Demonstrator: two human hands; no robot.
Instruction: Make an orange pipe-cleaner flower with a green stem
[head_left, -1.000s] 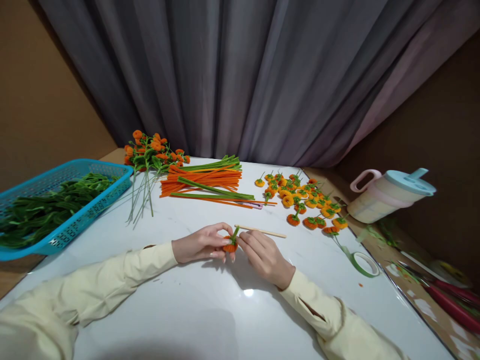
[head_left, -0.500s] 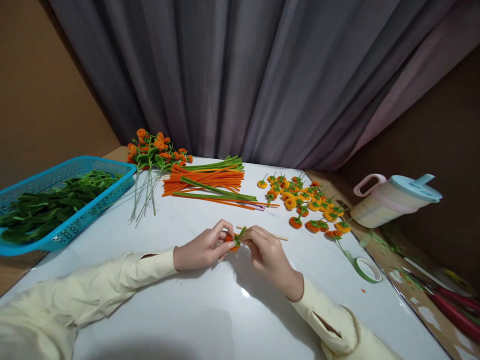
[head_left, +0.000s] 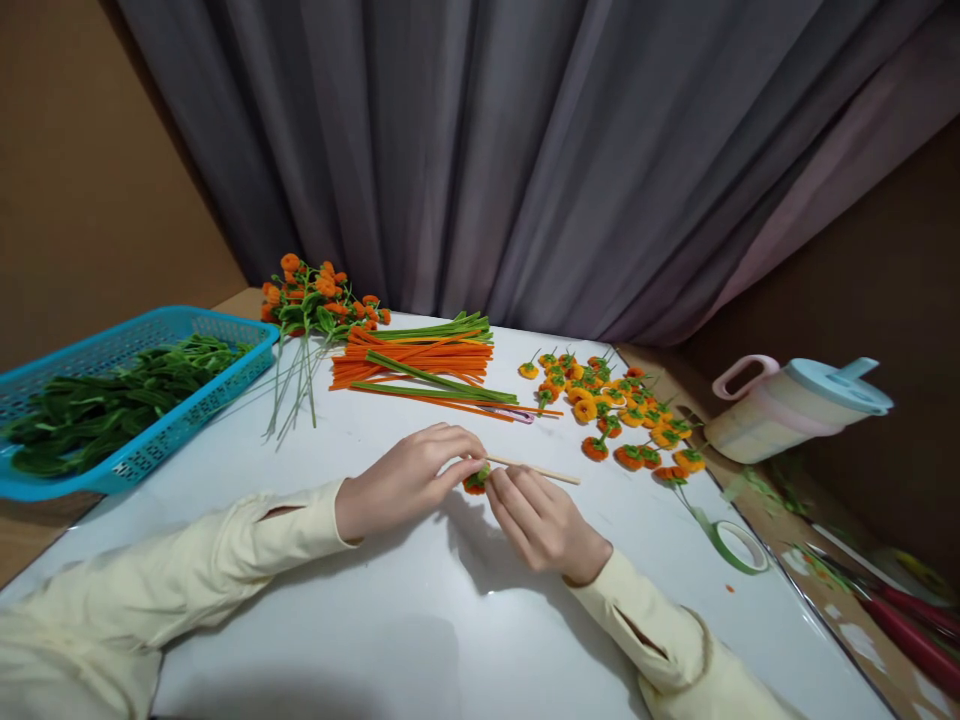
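Note:
Between my two hands, low over the white table, is a small orange pipe-cleaner flower (head_left: 474, 486) with a green top. My left hand (head_left: 414, 482) reaches over it from the left, with thumb and fingers pinched at its green part. From the right, my right hand (head_left: 546, 524) presses its closed fingertips against the flower's side. The fingers cover much of the flower. Just behind the right fingers lies a thin wooden stick (head_left: 551, 471), its left end hidden by my left hand.
Orange pipe cleaners (head_left: 420, 360) lie with green ones at the back, beside a flower bunch (head_left: 322, 300). A blue basket (head_left: 187, 410) of green leaves stands left. Several finished flower heads (head_left: 600, 400), green tape (head_left: 739, 547), a cup (head_left: 799, 410) and red-handled pliers (head_left: 907, 625) are right.
My left fingers have moved up from the flower's side onto its green top. The right hand has turned and dropped slightly. The flower's green stem, upright before, is now covered.

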